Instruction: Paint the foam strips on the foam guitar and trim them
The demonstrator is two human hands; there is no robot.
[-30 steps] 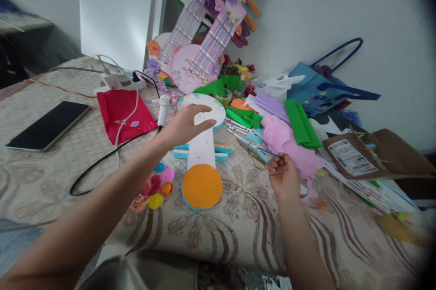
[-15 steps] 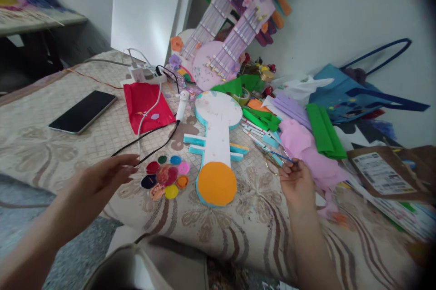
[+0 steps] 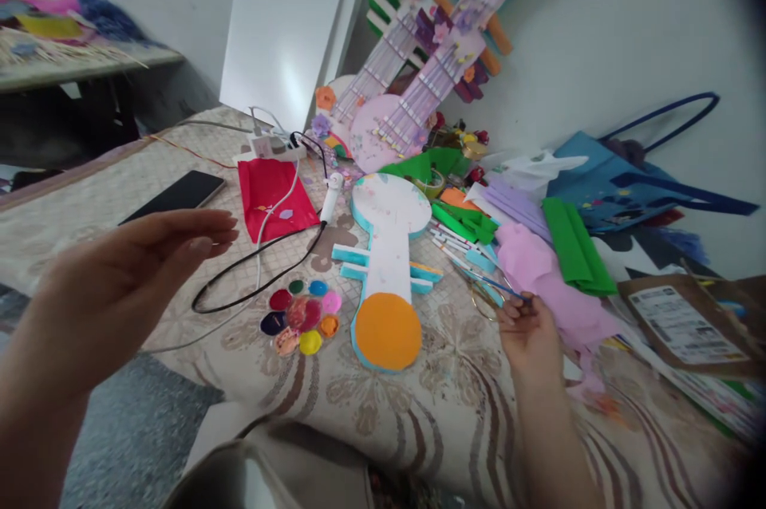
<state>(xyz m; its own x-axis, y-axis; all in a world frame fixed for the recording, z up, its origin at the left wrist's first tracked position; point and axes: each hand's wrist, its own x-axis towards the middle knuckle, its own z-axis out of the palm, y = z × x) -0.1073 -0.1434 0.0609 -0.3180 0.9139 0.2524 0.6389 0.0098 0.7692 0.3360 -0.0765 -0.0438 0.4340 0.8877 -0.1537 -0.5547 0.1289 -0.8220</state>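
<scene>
My right hand (image 3: 530,325) pinches a thin blue-handled paintbrush (image 3: 498,286) over the table, beside the gold-handled scissors (image 3: 483,303). My left hand (image 3: 149,270) hovers in the air at the left, fingers stretched out and holding nothing, in front of a black phone (image 3: 176,195). Between my hands lies a flat lute-shaped cutout (image 3: 388,262) with turquoise edges and side pegs; an orange disc (image 3: 388,332) covers its near end. To its left sits a flower-shaped paint palette (image 3: 302,311) with several colours in its wells.
A white glue gun (image 3: 333,194) with a black cord, a red sheet (image 3: 272,198) and a power strip (image 3: 278,151) are at the back left. Decorated lutes (image 3: 383,130) lean against the wall. Pink paper (image 3: 542,270), green folds (image 3: 578,246) and a blue bag (image 3: 604,182) crowd the right.
My left hand has moved left and up, away from the white and black cords. My right hand keeps the paintbrush in nearly the same spot. The view has shifted slightly.
</scene>
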